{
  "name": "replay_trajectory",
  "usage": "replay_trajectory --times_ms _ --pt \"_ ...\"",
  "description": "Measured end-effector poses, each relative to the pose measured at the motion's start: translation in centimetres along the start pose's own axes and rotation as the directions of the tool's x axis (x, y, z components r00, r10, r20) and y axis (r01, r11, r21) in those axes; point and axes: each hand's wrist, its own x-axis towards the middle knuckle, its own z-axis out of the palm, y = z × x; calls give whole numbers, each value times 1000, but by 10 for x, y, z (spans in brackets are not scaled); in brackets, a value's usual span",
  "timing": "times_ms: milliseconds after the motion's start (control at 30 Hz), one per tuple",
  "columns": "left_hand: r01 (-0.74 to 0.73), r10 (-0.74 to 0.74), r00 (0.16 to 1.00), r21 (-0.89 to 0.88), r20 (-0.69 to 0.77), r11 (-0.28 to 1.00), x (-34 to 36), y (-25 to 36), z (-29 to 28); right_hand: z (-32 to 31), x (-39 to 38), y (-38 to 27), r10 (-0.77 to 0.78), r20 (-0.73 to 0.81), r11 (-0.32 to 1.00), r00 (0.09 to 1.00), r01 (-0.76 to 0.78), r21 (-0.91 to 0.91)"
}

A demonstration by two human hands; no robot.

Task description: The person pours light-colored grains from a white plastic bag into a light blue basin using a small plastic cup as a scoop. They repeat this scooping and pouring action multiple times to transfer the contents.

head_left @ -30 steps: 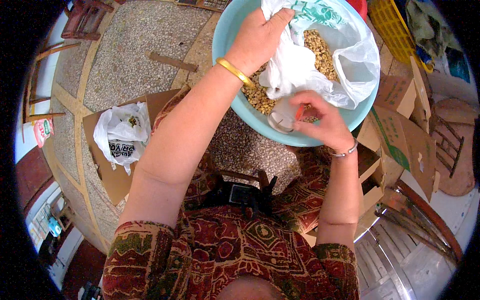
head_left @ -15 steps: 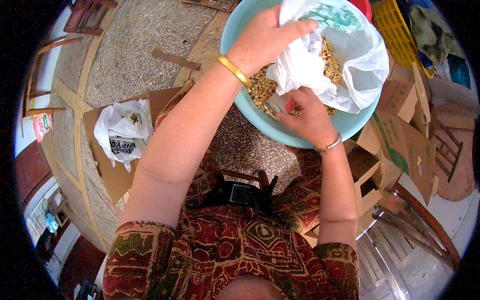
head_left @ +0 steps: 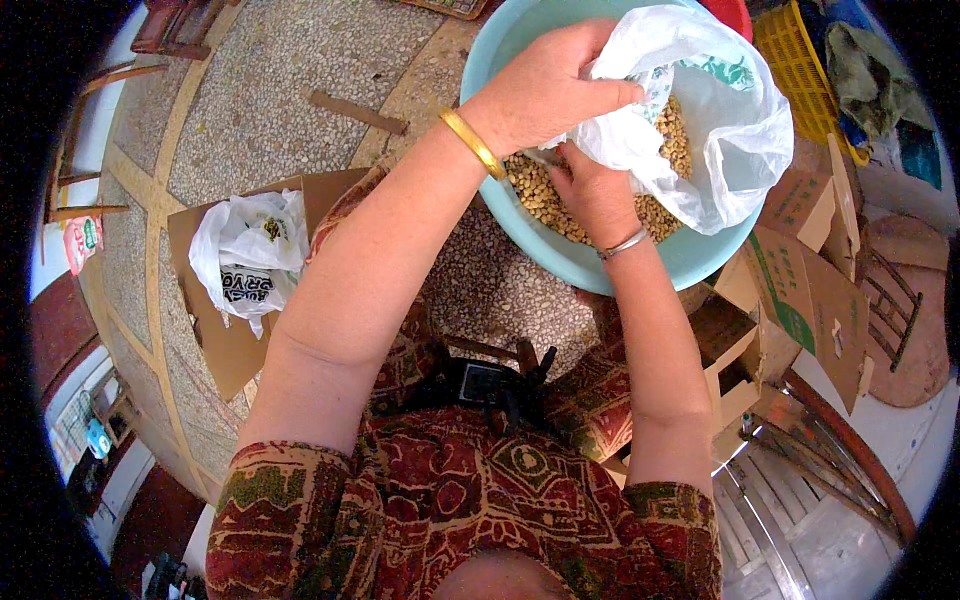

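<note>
A pale blue plastic basin (head_left: 490, 70) holds small tan kernels or beans (head_left: 540, 200) and a white plastic bag (head_left: 735, 150) with green print, its mouth crumpled open. My left hand (head_left: 555, 85), below a gold bangle, grips the bag's gathered edge at the top left. Lower in the basin, my right hand (head_left: 590, 195), with a silver bracelet at the wrist, reaches under that edge among the kernels, its curled fingers partly hidden. A small pale translucent thing shows at its fingertips, too covered to identify.
Cardboard boxes (head_left: 805, 295) stand to the right, with a yellow crate (head_left: 790, 70) and a red basin (head_left: 728, 14) behind. At left, another plastic bag (head_left: 240, 250) lies on flattened cardboard (head_left: 205, 340). Wooden chairs (head_left: 170, 30) stand at the far left.
My right hand has moved up and left, deeper under the bag, and the cup with red on it is now mostly hidden. My left hand and the basin have shifted right.
</note>
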Motion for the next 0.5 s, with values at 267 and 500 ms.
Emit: replay_trajectory --times_ms 267,500 --pt "171 -169 985 54 -40 984 -2 -3 -10 -18 -12 -5 -21 263 982 965 -30 188" --pt "217 -217 976 1 -28 976 0 10 1 -45 -35 -3 -33 179 975 983 -7 221"
